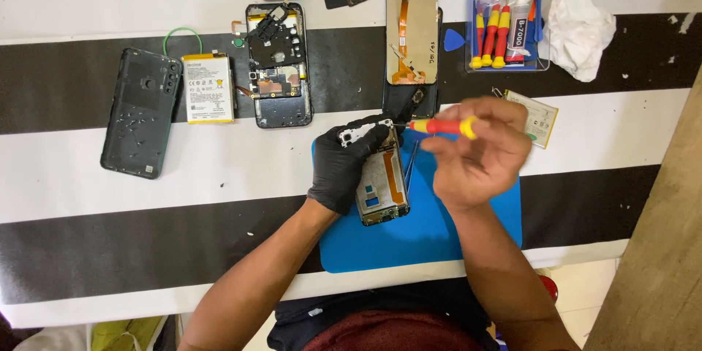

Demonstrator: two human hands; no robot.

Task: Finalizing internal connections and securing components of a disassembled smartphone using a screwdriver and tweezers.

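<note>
My left hand (pixel 345 163), in a black glove, grips the upper left side of an opened phone body (pixel 383 184) lying on a blue mat (pixel 424 238). My right hand (pixel 479 152), bare, holds a red and yellow screwdriver (pixel 443 126) level, its tip pointing left at the phone's top end near a white inner cover (pixel 361 134). A pair of tweezers (pixel 411 164) lies on the mat just right of the phone.
On the black and white striped table lie a dark back cover (pixel 140 111), a battery (pixel 208 88), a stripped phone frame (pixel 278 64), a screen panel (pixel 412 27), a clear tray of screwdrivers (pixel 507 23), a crumpled cloth (pixel 579 31) and a second battery (pixel 537 112).
</note>
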